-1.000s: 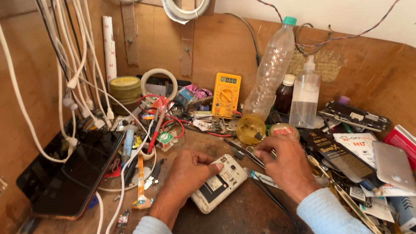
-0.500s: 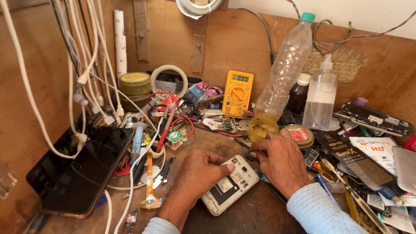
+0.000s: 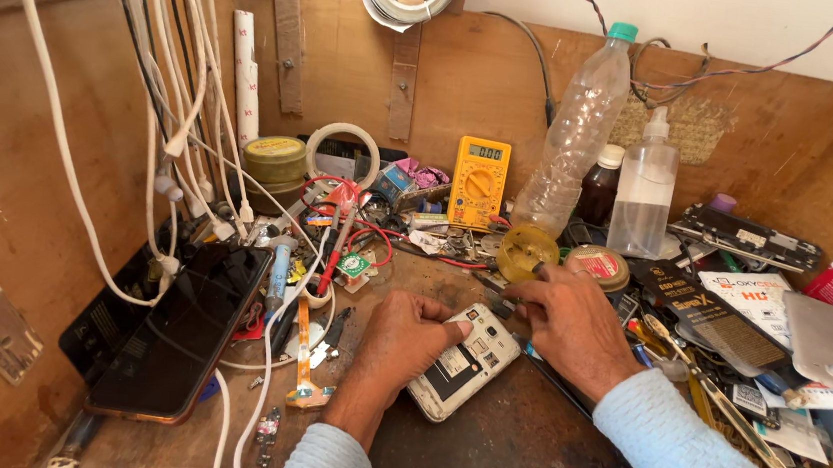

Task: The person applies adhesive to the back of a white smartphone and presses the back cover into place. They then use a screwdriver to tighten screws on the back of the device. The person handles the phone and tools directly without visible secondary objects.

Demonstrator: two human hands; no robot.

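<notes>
left hand (image 3: 405,338): fingers curled around the left edge of the opened white phone (image 3: 463,363), thumb on its upper edge.
right hand (image 3: 569,323): fingers pinched at small tools, grasp unclear.
phone location: flat on dark worktop (image 3: 518,454), between both hands.
nearby: yellow multimeter (image 3: 478,182), black tablet (image 3: 177,329).

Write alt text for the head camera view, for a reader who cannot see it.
A left hand holds an opened white phone with its back cover off on a cluttered wooden workbench, while the right hand reaches toward small tools beside it. A yellow multimeter stands behind.
</notes>
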